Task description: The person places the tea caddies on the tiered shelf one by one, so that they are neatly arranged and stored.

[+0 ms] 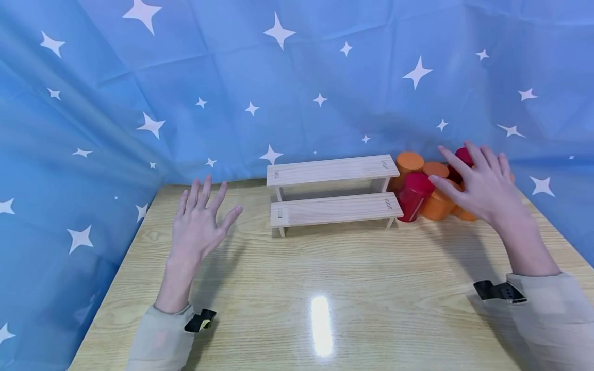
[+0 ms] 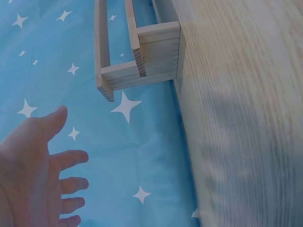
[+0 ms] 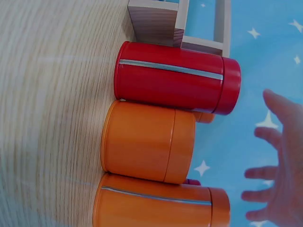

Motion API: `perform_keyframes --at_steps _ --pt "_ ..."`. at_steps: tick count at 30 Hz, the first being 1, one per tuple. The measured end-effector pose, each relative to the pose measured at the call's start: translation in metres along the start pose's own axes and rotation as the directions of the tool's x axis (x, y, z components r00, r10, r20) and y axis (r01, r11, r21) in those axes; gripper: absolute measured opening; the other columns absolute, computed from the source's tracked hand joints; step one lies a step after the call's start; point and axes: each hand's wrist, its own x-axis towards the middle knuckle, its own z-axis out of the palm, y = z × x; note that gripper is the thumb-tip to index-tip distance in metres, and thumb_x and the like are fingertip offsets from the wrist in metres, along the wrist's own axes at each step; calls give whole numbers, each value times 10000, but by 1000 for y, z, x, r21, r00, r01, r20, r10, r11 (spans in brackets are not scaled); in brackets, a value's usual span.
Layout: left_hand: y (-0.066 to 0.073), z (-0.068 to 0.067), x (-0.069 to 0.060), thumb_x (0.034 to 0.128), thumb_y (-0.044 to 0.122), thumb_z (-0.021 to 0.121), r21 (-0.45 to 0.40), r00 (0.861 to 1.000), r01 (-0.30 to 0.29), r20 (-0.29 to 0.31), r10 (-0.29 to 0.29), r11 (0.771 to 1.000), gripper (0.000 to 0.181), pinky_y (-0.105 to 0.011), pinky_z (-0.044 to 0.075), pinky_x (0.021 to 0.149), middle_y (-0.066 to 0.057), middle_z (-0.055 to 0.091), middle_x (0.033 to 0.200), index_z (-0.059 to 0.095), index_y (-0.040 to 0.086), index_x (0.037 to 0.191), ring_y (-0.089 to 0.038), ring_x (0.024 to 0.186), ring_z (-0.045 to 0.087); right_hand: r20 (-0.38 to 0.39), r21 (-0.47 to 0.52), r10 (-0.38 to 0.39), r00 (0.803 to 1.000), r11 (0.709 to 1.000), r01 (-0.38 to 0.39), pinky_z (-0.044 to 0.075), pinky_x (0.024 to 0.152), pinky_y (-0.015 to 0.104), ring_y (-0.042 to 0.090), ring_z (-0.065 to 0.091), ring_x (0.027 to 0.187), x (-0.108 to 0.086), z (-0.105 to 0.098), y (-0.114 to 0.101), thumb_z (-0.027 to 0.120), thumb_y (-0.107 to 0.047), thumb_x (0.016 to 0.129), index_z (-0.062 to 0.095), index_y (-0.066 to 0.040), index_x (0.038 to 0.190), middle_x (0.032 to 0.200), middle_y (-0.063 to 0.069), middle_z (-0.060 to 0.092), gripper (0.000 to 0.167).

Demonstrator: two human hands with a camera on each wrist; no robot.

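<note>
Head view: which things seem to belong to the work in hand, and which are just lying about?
Likely part of the work:
Red lidded canisters and orange lidded canisters, nearest the empty right hand
Two-tier wooden stand, between them and the empty left hand

Probably just surroundings:
Blue star-print cloth
Wood-grain table
Black wrist straps

Rear red canister (image 1: 462,156): was partly hidden behind the right hand (image 1: 487,188). Canister count: could not be told (front ones (image 1: 414,196) overlapped the rest). Lowest orange canister (image 3: 154,207), right wrist view: was cut off by the bottom edge. Wooden stands (image 1: 336,208): ran past the top edge in both wrist views. Sleeves (image 1: 162,337): were cropped. Black straps (image 1: 500,292): details were too small to tell.
</note>
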Motion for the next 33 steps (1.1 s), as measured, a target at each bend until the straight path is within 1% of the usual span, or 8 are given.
perform_keyframes --at_steps 8,13,16,20,23,26,29,33 --pt "4 3 0 1019 655 367 -23 1000 2 15 -1 1000 764 -543 69 1212 -193 172 1650 339 146 1588 -398 1521 96 8 21 33 999 999 -33 -85 1138 684 561 64 1452 -2 -2 5 491 -576 997 245 -253 1619 1612 315 111 743" --pt "7 6 1 1018 656 363 -53 1000 -13 -2 13 999 758 -571 137 1196 -195 213 1639 373 140 1572 -410 1507 161 3 45 39 999 998 -39 -85 1143 675 561 57 1457 -5 -5 9 517 -558 993 237 -255 1621 1612 320 106 752" --pt "9 9 1 1022 654 354 -86 1000 -19 2 19 996 752 -580 170 1185 -200 233 1630 387 136 1565 -418 1494 203 -9 66 37 999 997 -36 -78 1149 668 555 66 1460 -6 -6 11 539 -533 993 240 -254 1621 1609 325 115 749" --pt "13 14 0 1031 632 364 -143 1000 -28 -3 28 989 726 -608 240 1150 -230 320 1588 410 129 1552 -433 1451 301 -27 97 28 999 995 -25 -53 1154 670 547 96 1460 -8 -8 15 570 -486 992 264 -223 1615 1597 338 140 743" --pt "17 18 0 1033 602 403 -180 999 -46 -36 40 983 705 -627 305 1108 -251 417 1524 429 110 1538 -441 1396 394 -47 124 29 998 992 -23 -19 1151 684 579 130 1436 -10 -8 19 591 -446 992 286 -179 1607 1587 349 160 736" --pt "21 21 1 1032 578 438 -209 998 -51 -56 40 977 702 -632 345 1078 -257 482 1468 428 87 1534 -452 1340 459 -56 155 44 997 987 -35 27 1135 713 617 155 1406 -13 -8 24 609 -409 991 288 -160 1605 1583 354 168 736" --pt "24 22 2 1030 577 446 -234 999 -41 -37 33 971 720 -629 354 1075 -254 491 1462 402 77 1545 -462 1321 475 -39 185 79 996 980 -70 76 1106 747 623 152 1401 -16 -7 29 616 -384 990 252 -164 1615 1589 348 153 755" --pt "29 23 3 1031 582 444 -274 1000 -30 -2 30 961 745 -624 348 1084 -269 464 1477 363 62 1558 -477 1326 463 -2 212 134 991 969 -130 123 1063 782 602 124 1419 -19 -6 34 623 -373 985 186 -149 1627 1601 335 123 809"
